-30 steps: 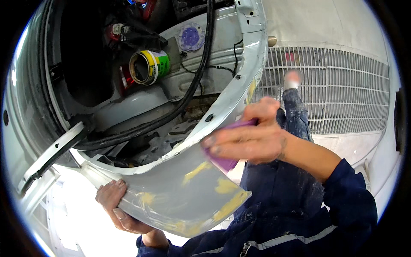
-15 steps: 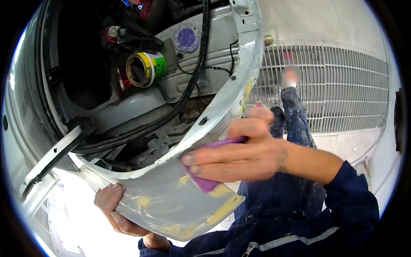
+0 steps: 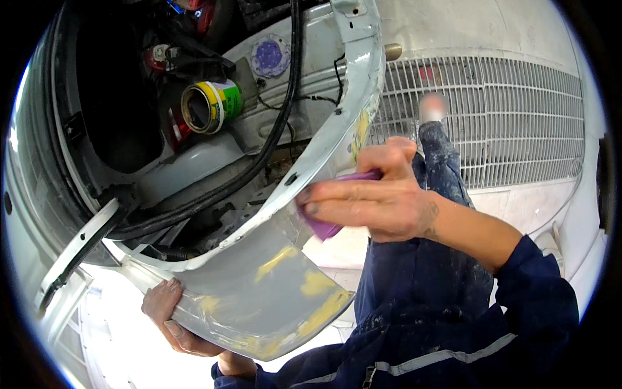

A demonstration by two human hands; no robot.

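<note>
Curved, glossy grey panel point(image 3: 236, 285), patched matte yellow: my left hand point(image 3: 161, 310) clasps its edge; my right hand point(image 3: 382, 204) pinches a thin purple sheet point(image 3: 325, 229). Print on the yellow-green cylindrical tin point(image 3: 230, 98): illegible.

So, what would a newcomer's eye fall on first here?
Probably the purple pad pinched in the right hand near picture centre, above the grey panel with yellow patches, whose left edge the left hand touches. Next, likely the bright yellow-and-green can tipped on its side inside the opened car body, upper left of centre. The wide metal grating at upper right also stands out.
</note>
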